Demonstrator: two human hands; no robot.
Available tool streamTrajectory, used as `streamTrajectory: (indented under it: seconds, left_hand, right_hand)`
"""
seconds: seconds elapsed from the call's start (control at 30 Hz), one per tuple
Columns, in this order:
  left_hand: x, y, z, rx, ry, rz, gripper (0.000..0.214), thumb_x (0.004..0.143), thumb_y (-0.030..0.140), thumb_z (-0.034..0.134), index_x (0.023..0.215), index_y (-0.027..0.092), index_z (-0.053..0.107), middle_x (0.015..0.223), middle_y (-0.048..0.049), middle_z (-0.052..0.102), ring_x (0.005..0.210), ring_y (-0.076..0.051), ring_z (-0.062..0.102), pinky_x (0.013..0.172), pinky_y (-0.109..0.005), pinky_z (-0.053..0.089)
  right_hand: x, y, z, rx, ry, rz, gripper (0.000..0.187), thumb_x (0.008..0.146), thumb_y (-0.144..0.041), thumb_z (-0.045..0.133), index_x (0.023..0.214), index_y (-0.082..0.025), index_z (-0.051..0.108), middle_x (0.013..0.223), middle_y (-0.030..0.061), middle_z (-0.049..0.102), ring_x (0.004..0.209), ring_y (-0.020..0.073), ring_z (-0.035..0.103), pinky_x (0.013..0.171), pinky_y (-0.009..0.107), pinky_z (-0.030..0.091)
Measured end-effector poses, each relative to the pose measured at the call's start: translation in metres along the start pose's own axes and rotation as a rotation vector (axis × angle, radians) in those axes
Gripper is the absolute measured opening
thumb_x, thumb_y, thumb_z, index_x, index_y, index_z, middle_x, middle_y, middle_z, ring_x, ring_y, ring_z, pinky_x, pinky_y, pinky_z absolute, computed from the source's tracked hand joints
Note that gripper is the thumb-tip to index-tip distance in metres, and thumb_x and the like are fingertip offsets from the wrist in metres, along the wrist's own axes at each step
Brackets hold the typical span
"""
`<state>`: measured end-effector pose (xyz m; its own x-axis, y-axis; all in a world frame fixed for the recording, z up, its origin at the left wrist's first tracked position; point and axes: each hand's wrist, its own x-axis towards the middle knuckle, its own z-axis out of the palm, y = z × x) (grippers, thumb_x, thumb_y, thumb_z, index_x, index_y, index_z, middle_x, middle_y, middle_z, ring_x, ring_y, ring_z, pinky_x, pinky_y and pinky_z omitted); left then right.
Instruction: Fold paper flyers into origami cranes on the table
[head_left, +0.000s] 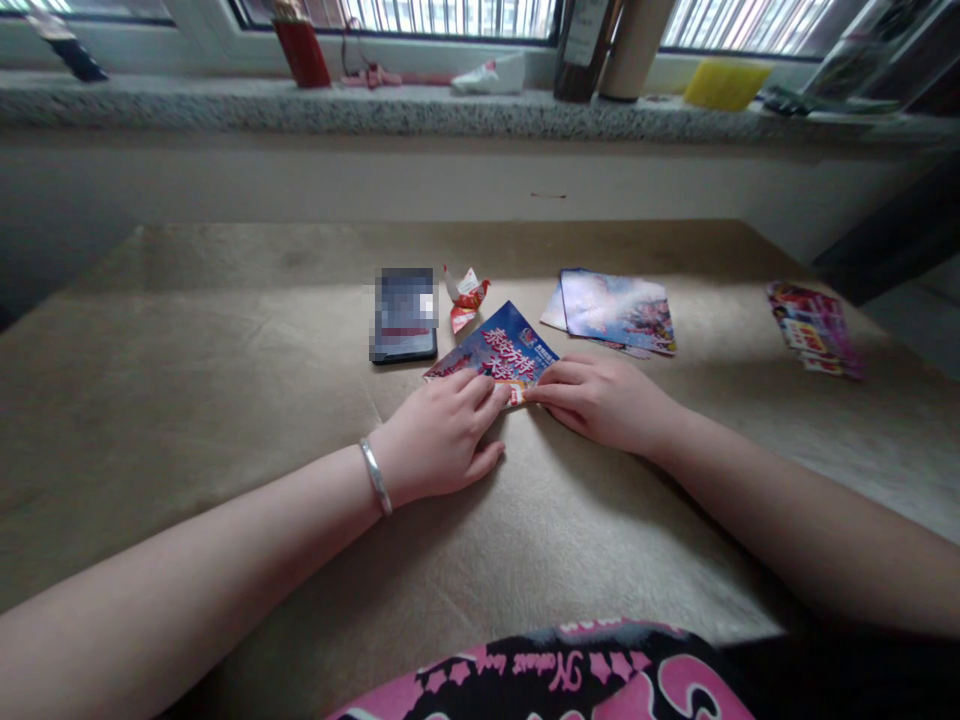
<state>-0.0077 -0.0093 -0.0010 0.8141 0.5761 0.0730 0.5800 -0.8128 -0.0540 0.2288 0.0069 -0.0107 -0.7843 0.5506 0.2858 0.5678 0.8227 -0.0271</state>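
Note:
A blue printed paper sheet (501, 352) with red and white lettering lies on the tan table (225, 380). My left hand (439, 438), with a silver bracelet on its wrist, presses its curled fingers down on the sheet's near corner. My right hand (600, 398) meets it from the right, its fingertips pinching the same near edge. Just behind the sheet stands a small folded red-and-white paper figure (466, 296).
A dark phone (404, 314) lies left of the sheet. A stack of coloured printed sheets (619, 311) sits to the right, and another leaflet (814, 328) near the table's right edge. The windowsill (420, 108) behind holds a red cup, bottles and a yellow item.

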Motion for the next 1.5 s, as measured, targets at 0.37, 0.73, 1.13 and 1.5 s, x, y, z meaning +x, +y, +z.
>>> streamTrajectory:
  seconds: [0.37, 0.73, 1.13, 1.5]
  left_hand:
    - [-0.001, -0.003, 0.002, 0.011, 0.026, 0.048, 0.049, 0.089, 0.04, 0.046, 0.128, 0.011, 0.049, 0.114, -0.0152, 0.057, 0.104, -0.028, 0.052, 0.091, -0.041, 0.045]
    - [-0.005, -0.01, 0.001, -0.046, 0.047, 0.108, 0.045, 0.09, 0.039, 0.047, 0.129, 0.017, 0.05, 0.119, -0.013, 0.056, 0.107, -0.026, 0.052, 0.094, -0.041, 0.044]
    - [-0.006, -0.011, 0.004, -0.029, 0.047, 0.093, 0.051, 0.091, 0.044, 0.047, 0.137, 0.023, 0.043, 0.122, -0.0105, 0.054, 0.112, -0.026, 0.048, 0.099, -0.042, 0.04]
    - [-0.005, -0.011, 0.003, -0.043, 0.056, 0.093, 0.048, 0.09, 0.044, 0.047, 0.132, 0.021, 0.049, 0.12, -0.0112, 0.055, 0.11, -0.026, 0.049, 0.098, -0.042, 0.041]
  right_hand:
    - [0.0, 0.002, 0.002, 0.015, 0.006, -0.008, 0.026, 0.091, -0.02, 0.046, 0.098, -0.019, 0.071, 0.09, 0.0076, 0.066, 0.081, 0.0167, 0.055, 0.071, 0.028, 0.044]
    - [-0.001, 0.001, -0.001, -0.018, -0.049, -0.017, 0.027, 0.092, -0.021, 0.044, 0.101, -0.019, 0.069, 0.087, 0.0079, 0.065, 0.08, 0.0168, 0.054, 0.068, 0.028, 0.042]
    - [-0.002, 0.002, -0.004, -0.009, -0.083, -0.049, 0.03, 0.089, -0.019, 0.044, 0.108, -0.025, 0.067, 0.097, 0.0062, 0.065, 0.084, 0.0164, 0.054, 0.067, 0.027, 0.04]
    - [0.002, 0.002, -0.005, -0.007, -0.078, -0.054, 0.029, 0.086, -0.018, 0.047, 0.105, -0.026, 0.067, 0.1, 0.005, 0.066, 0.085, 0.0164, 0.054, 0.067, 0.028, 0.04]
